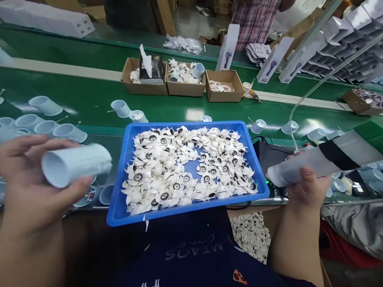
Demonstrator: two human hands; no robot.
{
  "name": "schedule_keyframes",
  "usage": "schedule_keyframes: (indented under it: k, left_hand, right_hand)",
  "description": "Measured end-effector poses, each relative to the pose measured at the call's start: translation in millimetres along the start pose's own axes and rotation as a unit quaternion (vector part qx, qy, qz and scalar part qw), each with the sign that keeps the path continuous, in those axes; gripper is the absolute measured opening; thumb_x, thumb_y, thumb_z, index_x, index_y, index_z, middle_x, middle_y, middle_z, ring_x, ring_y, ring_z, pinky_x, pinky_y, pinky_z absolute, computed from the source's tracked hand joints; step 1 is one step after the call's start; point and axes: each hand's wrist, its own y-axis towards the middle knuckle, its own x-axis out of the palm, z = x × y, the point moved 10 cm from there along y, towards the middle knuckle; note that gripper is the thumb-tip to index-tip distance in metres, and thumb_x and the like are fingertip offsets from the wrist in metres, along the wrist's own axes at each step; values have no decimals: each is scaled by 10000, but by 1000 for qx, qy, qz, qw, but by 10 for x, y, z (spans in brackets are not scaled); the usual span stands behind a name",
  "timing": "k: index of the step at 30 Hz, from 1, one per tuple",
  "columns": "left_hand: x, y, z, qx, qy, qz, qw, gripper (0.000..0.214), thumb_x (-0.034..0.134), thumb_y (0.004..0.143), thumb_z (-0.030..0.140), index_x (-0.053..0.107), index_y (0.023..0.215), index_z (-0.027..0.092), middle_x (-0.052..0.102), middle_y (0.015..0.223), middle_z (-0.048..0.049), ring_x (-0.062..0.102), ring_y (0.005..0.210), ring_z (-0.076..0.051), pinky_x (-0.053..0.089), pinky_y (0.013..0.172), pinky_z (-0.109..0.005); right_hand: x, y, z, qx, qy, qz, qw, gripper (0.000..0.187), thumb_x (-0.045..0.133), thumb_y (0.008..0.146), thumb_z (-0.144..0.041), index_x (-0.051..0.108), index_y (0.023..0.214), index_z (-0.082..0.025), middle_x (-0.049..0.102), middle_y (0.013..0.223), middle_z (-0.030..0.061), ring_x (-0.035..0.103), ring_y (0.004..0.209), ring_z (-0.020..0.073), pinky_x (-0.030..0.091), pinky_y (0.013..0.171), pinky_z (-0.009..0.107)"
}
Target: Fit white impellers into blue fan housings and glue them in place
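My left hand (32,179) grips a pale blue plastic tube (75,164), its open end facing left and down. My right hand (307,183) closes around a grey-white tubular hand tool (322,165) with a black band, and a clear hose (329,83) rises from it. Between my hands lies a blue plastic tray (189,209), heaped with several white petal-edged parts with dark round centres (183,165). Neither hand touches the tray's contents. The tool's tip sits just above the tray's right corner.
A green conveyor belt (92,96) carries several pale blue cups, with more clustered at the left. Three cardboard boxes of parts (186,86) stand beyond the tray. Co-workers stand across the belt, near stacked white cartons (355,46). A silver bag (364,223) lies at the right.
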Motion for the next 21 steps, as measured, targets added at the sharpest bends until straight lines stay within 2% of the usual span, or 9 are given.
schedule_keyframes:
  k: [2, 4, 5, 7, 10, 12, 15, 17, 21]
  left_hand:
    - [337, -117, 263, 12, -105, -81, 991, 709, 781, 812, 333, 455, 1442, 328, 645, 1172, -29, 645, 1064, -252, 576, 927, -436]
    - [759, -233, 586, 31, -119, -169, 978, 472, 707, 864, 294, 567, 1315, 291, 632, 1264, -77, 643, 1162, -295, 568, 965, -460]
    - [976, -290, 769, 54, -106, -208, 971, 435, 679, 872, 263, 574, 1293, 284, 604, 1343, -95, 619, 1242, -314, 545, 1021, -482]
    - [1382, -400, 1104, 101, -87, -272, 953, 496, 655, 848, 195, 535, 1320, 286, 582, 1410, -103, 587, 1324, -314, 504, 1091, -490]
    - [1776, -484, 1408, 121, -95, -304, 940, 531, 707, 803, 227, 516, 1297, 256, 677, 1260, -83, 683, 1147, -273, 566, 959, -408]
    - [1875, -490, 1509, 116, -103, -294, 943, 470, 795, 765, 291, 566, 1174, 246, 715, 1094, -37, 710, 984, -243, 574, 818, -354]
    - [1886, -484, 1630, 112, -136, -277, 945, 339, 836, 747, 282, 591, 977, 239, 711, 928, 20, 696, 854, -199, 525, 692, -295]
    - [1883, -481, 1699, 109, -155, -278, 941, 300, 830, 737, 234, 579, 901, 229, 699, 879, 37, 678, 807, -175, 494, 657, -274]
    - [1918, -466, 1768, 96, -183, -287, 935, 277, 809, 715, 173, 561, 833, 213, 662, 798, 61, 634, 725, -133, 462, 636, -252]
  right_hand:
    - [296, -166, -37, 92, 88, -45, 991, 601, 897, 479, -366, 678, 1029, -264, 678, 877, 7, 676, 726, 183, 595, 669, 331]
    - [732, -393, -109, 179, 166, -125, 962, 648, 861, 531, -416, 662, 1135, -294, 699, 968, 20, 715, 782, 213, 627, 687, 382]
    - [990, -524, -176, 206, 200, -182, 941, 653, 841, 565, -435, 647, 1175, -307, 709, 993, 26, 726, 791, 223, 636, 703, 409]
    - [1474, -781, -358, 219, 264, -294, 892, 640, 808, 642, -476, 619, 1230, -308, 701, 926, 19, 722, 758, 211, 641, 692, 402]
    - [1923, -1043, -509, 220, 317, -372, 844, 465, 783, 751, -472, 658, 1141, -251, 683, 899, 27, 704, 771, 191, 628, 684, 346]
    - [2069, -1146, -513, 227, 307, -391, 837, 386, 792, 773, -496, 694, 1017, -214, 681, 927, 45, 698, 794, 190, 623, 699, 340]
    - [2092, -1207, -464, 238, 261, -390, 850, 460, 836, 725, -570, 691, 977, -214, 679, 935, 47, 694, 789, 195, 628, 720, 356]
    - [2043, -1217, -424, 251, 229, -386, 858, 483, 849, 711, -569, 677, 1002, -224, 684, 945, 49, 699, 798, 206, 634, 743, 376]
    - [1988, -1241, -395, 270, 182, -417, 848, 499, 841, 695, -572, 668, 1009, -225, 683, 958, 66, 713, 846, 238, 639, 784, 403]
